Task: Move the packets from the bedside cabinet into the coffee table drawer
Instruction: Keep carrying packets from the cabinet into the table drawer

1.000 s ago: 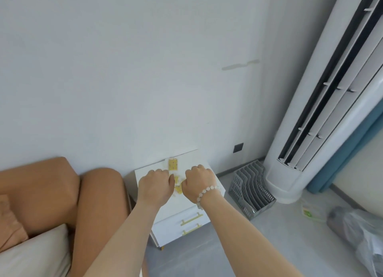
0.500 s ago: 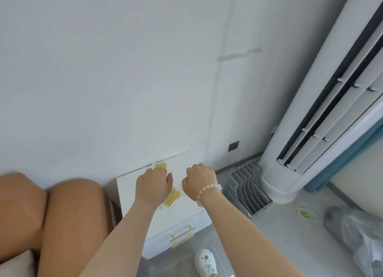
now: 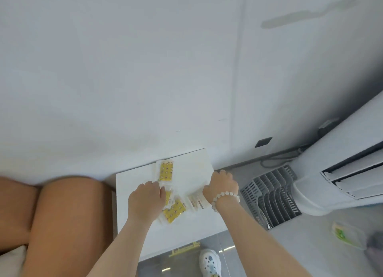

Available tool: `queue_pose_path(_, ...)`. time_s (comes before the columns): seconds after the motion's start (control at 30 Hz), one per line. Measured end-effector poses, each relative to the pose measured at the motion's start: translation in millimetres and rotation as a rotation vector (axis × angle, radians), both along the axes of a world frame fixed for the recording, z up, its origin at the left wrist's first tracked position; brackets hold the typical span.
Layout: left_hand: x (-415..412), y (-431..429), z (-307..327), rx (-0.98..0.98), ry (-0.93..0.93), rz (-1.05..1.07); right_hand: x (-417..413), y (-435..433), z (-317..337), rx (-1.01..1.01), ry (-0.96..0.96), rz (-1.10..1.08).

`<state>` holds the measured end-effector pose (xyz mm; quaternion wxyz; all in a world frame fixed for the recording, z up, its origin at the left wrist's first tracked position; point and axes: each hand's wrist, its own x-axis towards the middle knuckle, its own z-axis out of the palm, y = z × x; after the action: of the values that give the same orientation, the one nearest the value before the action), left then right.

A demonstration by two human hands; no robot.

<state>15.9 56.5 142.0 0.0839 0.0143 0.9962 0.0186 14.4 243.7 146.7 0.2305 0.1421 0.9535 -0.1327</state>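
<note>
Several yellow-and-clear packets lie on the white bedside cabinet [image 3: 132, 179]. One packet [image 3: 166, 170] lies flat near the back edge. Another [image 3: 174, 211] lies tilted just right of my left wrist. My left hand [image 3: 146, 200] rests knuckles-up on the cabinet, fingers curled over a packet [image 3: 168, 197] at its thumb. My right hand [image 3: 221, 186], with a bead bracelet, is closed on a pale packet [image 3: 196, 201] that sticks out under it. The coffee table is out of view.
A tan sofa arm [image 3: 68, 214] presses against the cabinet's left side. A grey slotted rack [image 3: 271, 196] stands on the floor to the right, beside a white tower air conditioner [image 3: 339, 165]. My white shoe [image 3: 209, 261] shows below the cabinet's gold drawer handle [image 3: 184, 248].
The view has tilted down and closer over the cabinet. My hands have spread apart, the right one moving right, uncovering packets between them.
</note>
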Motion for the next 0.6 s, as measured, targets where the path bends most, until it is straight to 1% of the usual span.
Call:
queue_pose_path(0.07, -1.2, -7.6, -17.2, -0.002, -0.052, 0.010, -6.1, -2.6, -29.2, -0.015, -0.099, -0.081)
queue_pose_path(0.13, 0.5, -15.6, -36.2, -0.041, -0.147, 0.013, -6.1, -8.7, -58.6, -0.024, -0.207, -0.145)
queue_pose_path(0.27, -2.0, -41.0, -85.0, -0.025, -0.133, 0.039, -3.4, -26.7, -118.8, -0.005, -0.370, -0.213)
queue_pose_path(0.3, -4.1, -43.1, -96.7, -0.039, -0.161, 0.050, -3.9, -30.8, -133.4, -0.007, -0.395, -0.235)
queue_pose_path(0.4, -11.8, -47.2, -135.3, -0.039, -0.234, 0.041, -4.5, -44.4, -174.6, -0.005, -0.432, -0.290)
queue_pose_path(0.5, -17.0, -49.4, -169.9, -0.050, -0.264, 0.009, -5.4, -68.3, -212.5, -0.075, -0.432, -0.394)
queue_pose_path(0.6, -29.9, -50.2, -194.0, -0.016, -0.291, 0.129, -5.8, -97.9, -235.8, -0.135, -0.413, -0.470)
